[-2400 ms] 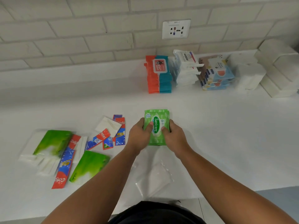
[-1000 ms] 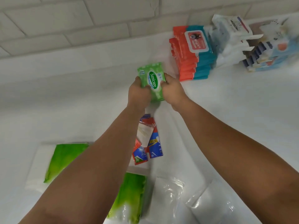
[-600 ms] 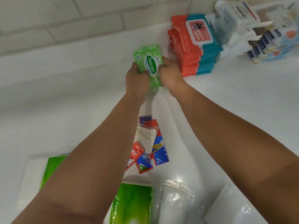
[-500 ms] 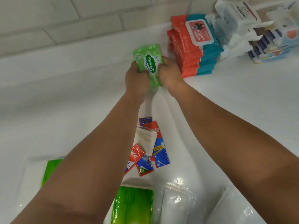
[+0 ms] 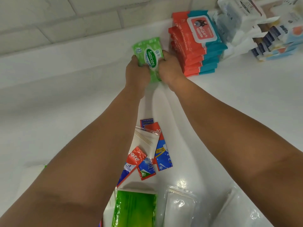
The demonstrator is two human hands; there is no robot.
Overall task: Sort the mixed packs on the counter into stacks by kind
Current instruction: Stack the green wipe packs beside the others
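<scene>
The left hand and right hand grip the green wipes pack far back on the bench, near the wall, just beside the red and blue stack. Open bench spreads left. The pack has barely moved since before.

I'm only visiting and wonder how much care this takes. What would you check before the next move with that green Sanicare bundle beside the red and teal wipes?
1. Grip: the left hand and right hand hold the green Sanicare bundle by its sides. Ok.
2. Room on the counter left of the red and teal wipes stack: nothing in the way. Ok.
3. Bundle resting on the counter: cannot tell.
4. Packs in the bundle lined up: cannot tell, the hands cover the edges.
5. Sorting finished: not ok, toothpaste sachets lie loose nearer the person.
</scene>
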